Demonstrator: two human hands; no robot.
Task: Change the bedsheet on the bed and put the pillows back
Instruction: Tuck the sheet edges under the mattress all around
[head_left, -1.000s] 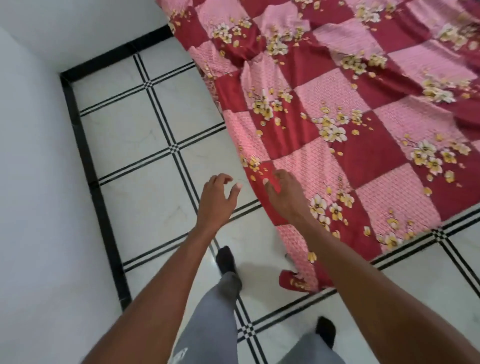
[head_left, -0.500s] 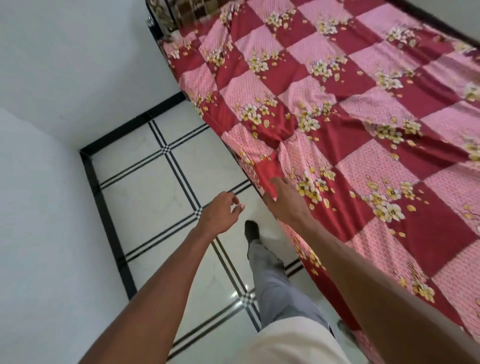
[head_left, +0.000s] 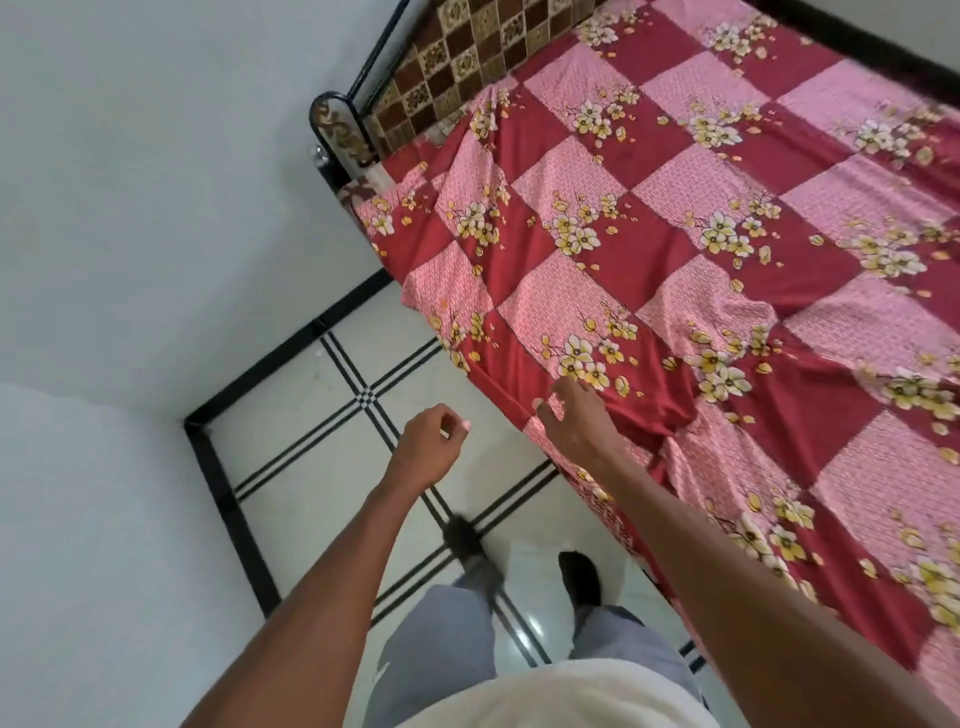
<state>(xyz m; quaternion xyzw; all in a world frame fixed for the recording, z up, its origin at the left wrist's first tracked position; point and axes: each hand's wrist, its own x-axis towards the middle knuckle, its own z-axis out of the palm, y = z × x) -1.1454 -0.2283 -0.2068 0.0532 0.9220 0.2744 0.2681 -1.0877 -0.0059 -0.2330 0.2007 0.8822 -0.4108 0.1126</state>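
White walls and tiled floor (head_left: 291, 483) hem the bed's side edge, where the checked bedsheet (head_left: 675, 270) lies spread. Better to draw it taut toward the headboard (head_left: 457, 57) corner, I'd say. Right hand (head_left: 576, 421) rests loose-fingered on its edge; left hand (head_left: 431, 447) hangs curled, empty.

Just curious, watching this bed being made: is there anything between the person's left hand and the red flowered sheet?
Nothing visible. The left hand hangs over bare floor tiles, loosely curled and holding nothing, with only open air across to the bedsheet. The right hand already rests on the sheet's edge.
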